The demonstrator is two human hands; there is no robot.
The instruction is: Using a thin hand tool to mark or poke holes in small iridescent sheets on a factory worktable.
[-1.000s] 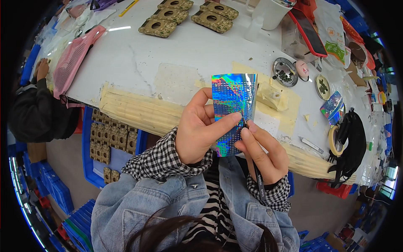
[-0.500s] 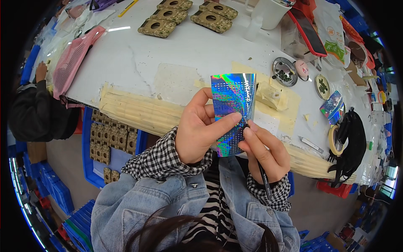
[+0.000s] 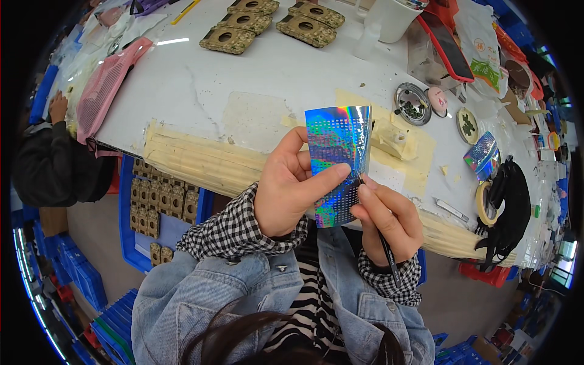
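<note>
Currently, a shiny, holographic rectangular sheet (image 3: 325,143) is held above the near edge of the white worktop (image 3: 182,97); its blue face is streaked with green and violet and covered with rows of small marks. Its long axis is directed away from the body, with one short end pointed toward the worktop's far edge and leaned slightly leftward. It is pinched by the left hand (image 3: 289,198), the thumb pressed on its face and the fingers tucked behind. A slim black pointed tool (image 3: 388,258) is gripped by the closed fingertips of the right hand (image 3: 389,222), its tip brought to the sheet's right side; whether contact is made cannot be told. The worktop's near edge is covered with cream tape strips (image 3: 194,155). Toward its far edge, brown camouflage-patterned hull shells (image 3: 227,41) are set out; toward its right edge, a round metal dish (image 3: 404,91) is placed. More shells are held in a blue plastic crate (image 3: 126,213) below the near edge, and at the left edge a co-worker's dark sleeve (image 3: 58,158) is seen.
</note>
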